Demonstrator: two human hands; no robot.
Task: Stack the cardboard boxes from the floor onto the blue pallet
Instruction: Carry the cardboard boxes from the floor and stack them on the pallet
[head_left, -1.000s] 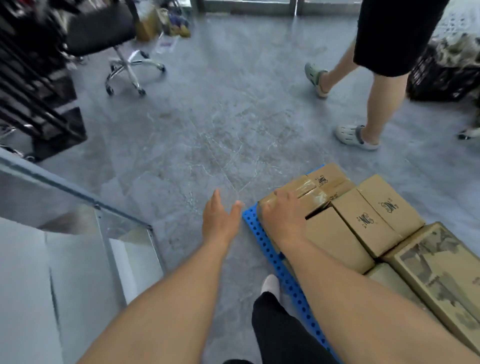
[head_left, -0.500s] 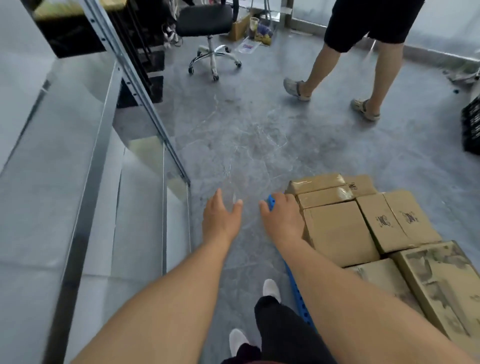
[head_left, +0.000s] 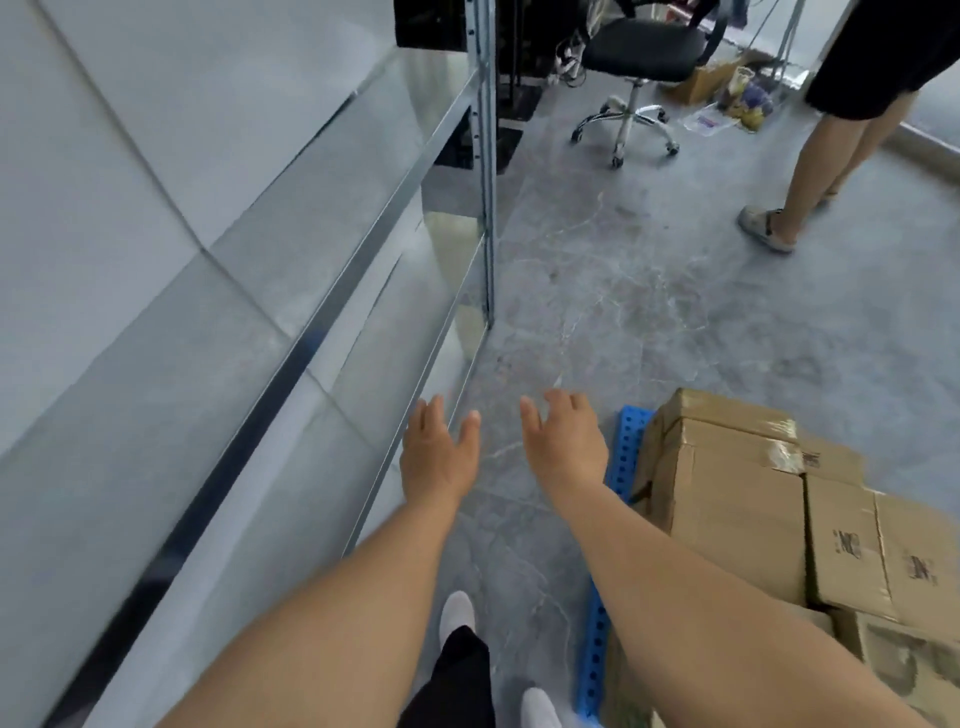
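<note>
1. Two bare hands, left hand (head_left: 439, 457) and right hand (head_left: 563, 447), hover over the floor (head_left: 649, 312), fingers spread and holding nothing.
2. Cardboard boxes (head_left: 737, 493) sit stacked on the blue pallet (head_left: 626, 447) at right, its long edge running away from the viewer.
3. One office chair (head_left: 641, 78) and one bystander (head_left: 831, 156) stand beyond; a glass partition (head_left: 363, 260) lines the left.

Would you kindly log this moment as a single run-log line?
left hand: open, empty | right hand: open, empty, off boxes | cardboard boxes: stacked on blue pallet | bystander: standing beyond
</note>
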